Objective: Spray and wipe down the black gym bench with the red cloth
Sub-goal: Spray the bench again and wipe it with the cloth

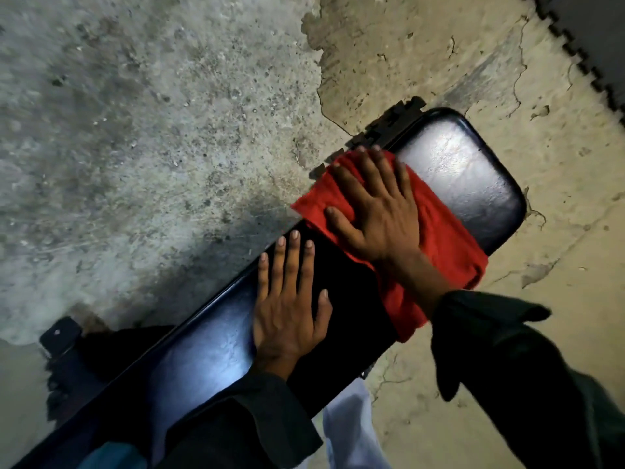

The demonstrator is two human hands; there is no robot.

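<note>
The black gym bench runs diagonally from the lower left to the upper right, its padded top shiny. A red cloth lies spread across the pad near the far end. My right hand presses flat on the cloth, fingers spread. My left hand rests flat on the bare pad just below it, fingers apart and holding nothing. No spray bottle is in view.
Rough, cracked concrete floor surrounds the bench. A black interlocking mat edge shows at the top right, and a mat piece sits by the bench's far end. A bench foot sticks out at the lower left.
</note>
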